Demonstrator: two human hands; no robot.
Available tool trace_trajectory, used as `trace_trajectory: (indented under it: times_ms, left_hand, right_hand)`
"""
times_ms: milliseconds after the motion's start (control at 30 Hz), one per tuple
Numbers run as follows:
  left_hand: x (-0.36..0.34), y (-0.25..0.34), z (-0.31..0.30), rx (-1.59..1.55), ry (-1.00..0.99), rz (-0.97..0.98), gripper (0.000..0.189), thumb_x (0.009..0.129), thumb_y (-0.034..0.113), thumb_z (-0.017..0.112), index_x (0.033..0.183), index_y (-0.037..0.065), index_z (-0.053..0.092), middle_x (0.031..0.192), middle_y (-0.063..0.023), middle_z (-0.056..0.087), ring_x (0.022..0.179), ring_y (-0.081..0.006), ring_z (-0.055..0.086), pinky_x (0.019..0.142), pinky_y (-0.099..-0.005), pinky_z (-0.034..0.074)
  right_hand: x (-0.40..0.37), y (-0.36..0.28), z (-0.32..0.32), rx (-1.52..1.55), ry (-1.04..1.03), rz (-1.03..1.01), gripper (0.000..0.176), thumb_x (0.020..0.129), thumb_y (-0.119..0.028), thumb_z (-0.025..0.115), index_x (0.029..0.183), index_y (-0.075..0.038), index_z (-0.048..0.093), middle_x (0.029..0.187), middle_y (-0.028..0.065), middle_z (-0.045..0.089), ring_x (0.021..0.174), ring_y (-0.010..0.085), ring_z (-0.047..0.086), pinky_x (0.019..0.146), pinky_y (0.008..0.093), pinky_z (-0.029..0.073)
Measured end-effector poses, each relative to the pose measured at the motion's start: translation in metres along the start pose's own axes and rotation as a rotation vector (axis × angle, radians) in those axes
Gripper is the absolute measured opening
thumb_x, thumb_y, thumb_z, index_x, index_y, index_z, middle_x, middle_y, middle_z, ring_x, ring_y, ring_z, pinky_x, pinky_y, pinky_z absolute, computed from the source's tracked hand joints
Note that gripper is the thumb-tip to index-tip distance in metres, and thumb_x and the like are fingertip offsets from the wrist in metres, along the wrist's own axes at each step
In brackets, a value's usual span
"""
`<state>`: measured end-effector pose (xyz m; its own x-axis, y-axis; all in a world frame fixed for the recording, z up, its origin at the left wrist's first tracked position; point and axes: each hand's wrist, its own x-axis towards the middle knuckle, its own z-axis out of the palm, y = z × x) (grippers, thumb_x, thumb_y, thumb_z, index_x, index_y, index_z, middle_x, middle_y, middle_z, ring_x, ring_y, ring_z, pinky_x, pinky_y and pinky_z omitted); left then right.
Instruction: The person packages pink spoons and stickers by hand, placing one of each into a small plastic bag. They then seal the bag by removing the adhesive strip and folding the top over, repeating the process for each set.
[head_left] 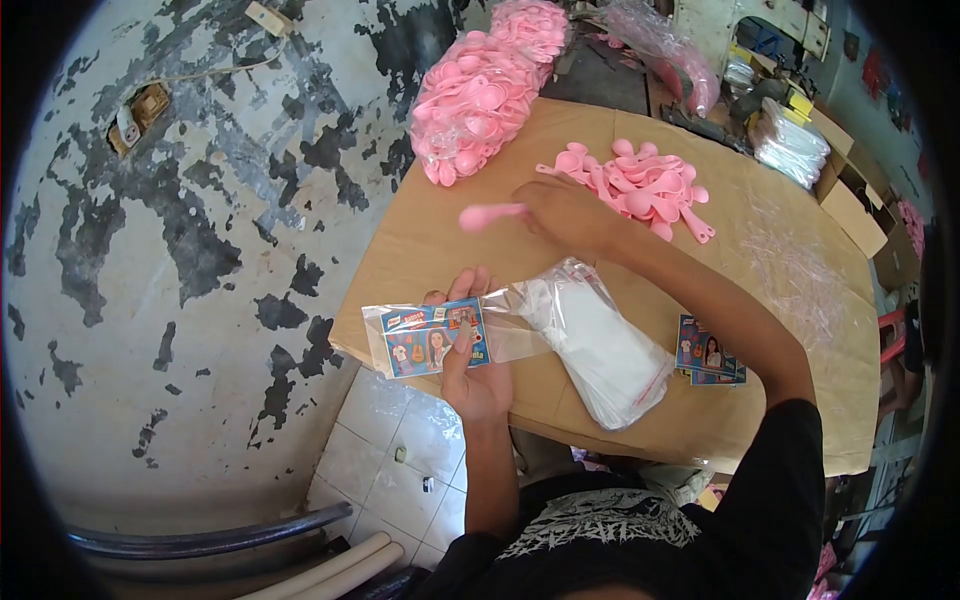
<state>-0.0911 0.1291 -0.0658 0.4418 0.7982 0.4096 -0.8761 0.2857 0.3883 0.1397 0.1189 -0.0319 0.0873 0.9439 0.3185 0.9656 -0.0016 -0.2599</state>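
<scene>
Spoon [490,216], pink, sat pinched in rt hand [565,215], fingers clamped on its handle, bowl toward 9 o'clock. Lt hand [478,375], at 6 o'clock, gripped bag w/ card [432,338], thumb pinning it flat, prob. so its mouth faced 3 o'clock.

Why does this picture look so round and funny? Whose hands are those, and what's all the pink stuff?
There is no machine here, just a person working with two bare hands. The picture comes from a small camera worn on their head, looking down, so you see what they see; its lens bends the edges round. The left hand holds a small clear bag with a printed card inside. The right hand holds one pink spoon. On the brown table lie a loose pile of pink spoons, a big bag full of them, a stack of empty clear bags and a few more cards.
</scene>
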Motion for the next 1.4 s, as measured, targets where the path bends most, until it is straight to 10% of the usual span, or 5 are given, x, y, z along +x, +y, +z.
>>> trace_trajectory:
  times_ms: [200, 600, 833, 1167, 1400]
  left_hand:
    - [-0.003, -0.009, 0.018, 0.076, -0.091, 0.042, 0.059, 0.084, 0.002, 0.062, 0.133, 0.013, 0.029, 0.136, -0.0241, 0.046, 0.134, -0.0379, 0.039, 0.115, -0.0516, 0.026]
    - [-0.013, -0.051, 0.064, 0.138, -0.112, 0.016, 0.040, 0.087, 0.002, 0.065, 0.118, 0.012, 0.041, 0.126, -0.0146, 0.056, 0.122, -0.0313, 0.054, 0.109, -0.0449, 0.042]
    - [0.002, -0.051, 0.070, 0.056, 0.057, 0.084, 0.029, 0.096, 0.012, 0.058, 0.120, 0.005, 0.043, 0.132, -0.0150, 0.053, 0.129, -0.0319, 0.047, 0.115, -0.0450, 0.036]
    - [-0.010, -0.064, 0.076, 0.061, -0.077, 0.048, 0.038, 0.094, 0.018, 0.063, 0.125, 0.009, 0.043, 0.140, -0.0111, 0.048, 0.134, -0.0329, 0.042, 0.115, -0.0492, 0.033]
    - [-0.023, -0.071, 0.087, 0.154, -0.241, -0.084, 0.061, 0.083, 0.025, 0.076, 0.127, 0.019, 0.036, 0.145, -0.0078, 0.043, 0.135, -0.0339, 0.039, 0.113, -0.0527, 0.033]
  right_hand:
    - [-0.074, -0.054, -0.097, 0.278, -0.169, 0.258, 0.023, 0.088, -0.021, 0.065, 0.097, 0.000, 0.061, 0.076, 0.0107, 0.061, 0.062, 0.0211, 0.056, 0.061, 0.0335, 0.046]
    - [-0.158, -0.052, -0.143, 0.866, -0.020, 0.117, 0.013, 0.088, -0.013, 0.066, 0.094, -0.002, 0.062, 0.077, 0.0002, 0.061, 0.053, 0.0061, 0.054, 0.048, 0.0227, 0.044]
    - [-0.179, -0.027, -0.190, 0.623, -0.018, 0.407, 0.025, 0.101, -0.024, 0.048, 0.116, -0.008, 0.038, 0.085, 0.0077, 0.055, 0.051, 0.0126, 0.054, 0.046, 0.0255, 0.044]
    - [-0.180, -0.023, -0.172, 0.451, -0.013, -0.103, 0.017, 0.095, -0.013, 0.057, 0.105, -0.004, 0.047, 0.080, 0.0142, 0.063, 0.067, 0.0285, 0.062, 0.061, 0.0380, 0.045]
    - [-0.173, -0.048, -0.176, 0.372, -0.115, -0.024, 0.013, 0.095, -0.017, 0.057, 0.101, -0.007, 0.056, 0.073, 0.0102, 0.064, 0.063, 0.0301, 0.062, 0.061, 0.0376, 0.046]
